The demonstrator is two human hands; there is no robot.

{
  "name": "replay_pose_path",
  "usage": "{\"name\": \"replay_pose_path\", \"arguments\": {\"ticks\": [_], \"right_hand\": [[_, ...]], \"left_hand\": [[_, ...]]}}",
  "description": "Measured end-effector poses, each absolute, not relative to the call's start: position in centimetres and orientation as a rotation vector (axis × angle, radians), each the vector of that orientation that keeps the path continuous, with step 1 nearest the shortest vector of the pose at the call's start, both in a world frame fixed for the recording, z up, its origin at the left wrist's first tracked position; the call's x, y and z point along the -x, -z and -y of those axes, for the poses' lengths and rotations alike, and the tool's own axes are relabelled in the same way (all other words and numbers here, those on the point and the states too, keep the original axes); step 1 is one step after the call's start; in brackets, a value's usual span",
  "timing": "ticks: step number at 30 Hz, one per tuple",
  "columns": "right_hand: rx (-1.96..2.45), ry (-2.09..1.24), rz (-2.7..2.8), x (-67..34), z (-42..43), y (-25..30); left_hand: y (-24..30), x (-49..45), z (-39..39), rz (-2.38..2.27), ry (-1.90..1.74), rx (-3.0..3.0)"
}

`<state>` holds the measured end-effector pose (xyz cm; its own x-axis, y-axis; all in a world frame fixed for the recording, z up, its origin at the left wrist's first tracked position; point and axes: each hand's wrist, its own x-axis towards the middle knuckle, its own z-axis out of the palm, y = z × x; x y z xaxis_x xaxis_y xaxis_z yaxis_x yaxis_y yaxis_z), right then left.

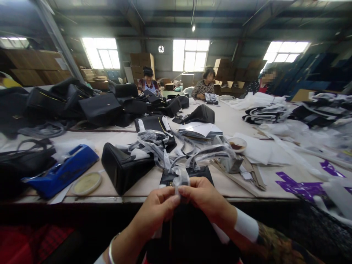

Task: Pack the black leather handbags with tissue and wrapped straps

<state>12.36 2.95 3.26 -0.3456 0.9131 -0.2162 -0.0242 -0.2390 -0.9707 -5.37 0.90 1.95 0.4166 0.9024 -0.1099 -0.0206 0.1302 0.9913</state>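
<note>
A black handbag (189, 234) rests against me at the table's front edge, its top lying toward the table. My left hand (163, 201) and my right hand (202, 194) meet over it, fingertips pinched on a whitish translucent wrapping strip (181, 178). Handles wrapped in clear plastic (211, 151) arch up from beyond my hands. Just left of them a second black handbag (123, 165) lies tilted on its side. Behind it is another black bag (152, 124) with a yellow zipper and wrapped handles.
A blue tape dispenser (64, 168) and a round shallow lid (87, 183) are at left. Many black bags (100, 106) are heaped behind. A small bowl (237, 145), cardboard strips (254, 174) and purple plastic (299, 185) lie at right. A co-worker (205, 84) sits across the table.
</note>
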Motion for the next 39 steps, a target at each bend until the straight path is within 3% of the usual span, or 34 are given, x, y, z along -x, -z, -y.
{"name": "replay_pose_path", "arguments": {"ticks": [5, 7, 9, 11, 14, 16, 23, 27, 31, 39], "right_hand": [[1.298, -0.701, 2.092, -12.0, -1.9, -2.0], [1.291, -0.56, 2.2, -12.2, -1.7, -1.5], [1.167, -0.722, 2.199, -12.6, -2.0, -1.5], [1.111, -1.087, 2.017, -13.1, -2.6, -1.9], [1.217, -1.711, 1.402, -13.2, -3.9, -2.4], [1.239, -1.938, 1.079, -12.9, -4.5, -2.5], [1.159, -1.943, 0.888, -12.1, -4.5, -1.9], [1.158, -1.972, 0.816, -12.4, -4.2, -2.0], [1.136, -2.007, 0.797, -12.1, -4.0, -1.9], [1.147, -2.027, 0.785, -11.4, -3.7, -1.1]], "left_hand": [[-1.9, 3.9, -2.2, -0.971, -0.877, -0.888], [-1.7, 3.4, -2.3, -1.026, -0.943, -0.839], [-1.6, 3.3, -2.1, -1.038, -0.988, -0.819], [-1.4, 3.5, -1.8, -1.071, -1.006, -0.88], [-1.2, 3.4, -1.2, -1.216, -1.015, -1.112], [-1.1, 3.1, -0.8, -1.334, -1.022, -1.294], [-1.4, 5.8, -0.2, -1.506, -1.064, -1.815], [-0.5, 8.7, 0.3, -1.75, -0.975, -1.756], [1.1, 8.9, 1.8, -1.662, -0.734, -1.569], [1.6, 7.8, 0.8, -1.644, -0.62, -1.663]]}}
